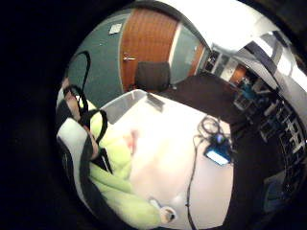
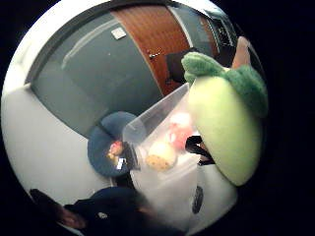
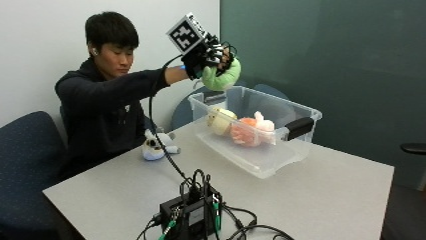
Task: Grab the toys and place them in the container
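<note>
My gloved right hand [image 3: 208, 56] grips a light green plush toy [image 3: 222, 76] and holds it in the air above the near-left end of a clear plastic container [image 3: 286, 155]. The same green plush [image 2: 224, 132] fills one side of the thumb side palm view and lies against the palm [image 1: 115, 177] in the little finger side view. Inside the container lie a cream plush [image 3: 219, 120] and an orange-pink plush [image 3: 251, 131]. A small grey-white plush [image 3: 156, 146] sits on the table beside the container, close to the person.
A black device with cables [image 3: 193, 212] sits at the table's front edge. The container has black handles [image 3: 299, 127]. A blue chair [image 3: 23, 155] stands at the left and another chair [image 3: 263, 91] behind the container. The grey table [image 3: 333, 195] extends to the right.
</note>
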